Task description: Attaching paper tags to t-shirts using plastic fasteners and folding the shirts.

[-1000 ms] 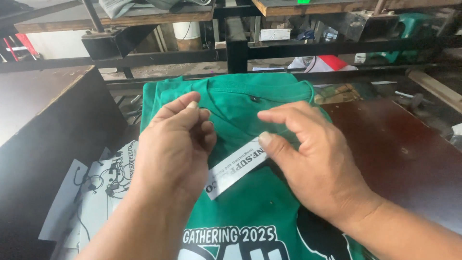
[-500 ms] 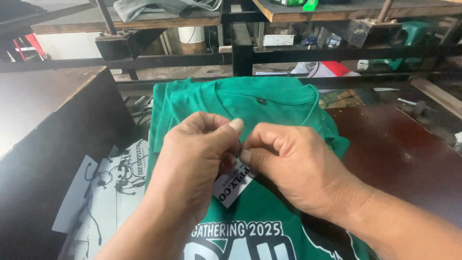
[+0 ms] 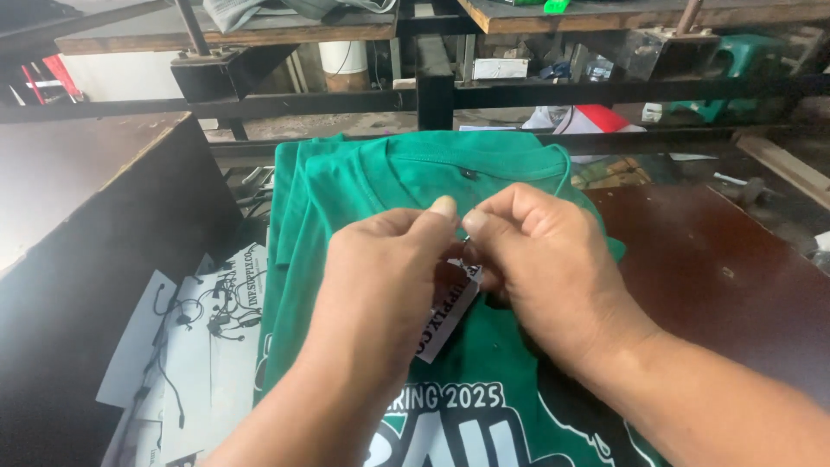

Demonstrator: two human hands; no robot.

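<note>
A green T-shirt with a white printed design lies flat in front of me, collar away from me. Above its chest, my left hand and my right hand meet fingertip to fingertip. Between them they pinch the top of a white paper tag with dark print, which hangs down between my palms. Something small and dark shows at the pinch point, too small to tell what it is.
A pile of white tags with black strings lies left of the shirt. A dark wooden board rises at the left, a brown tabletop spreads to the right. Black metal rails and cluttered shelves cross the back.
My hands have come together from apart: the tag, earlier held flat across the shirt, now hangs upright between my fingertips. The view has dipped slightly.
</note>
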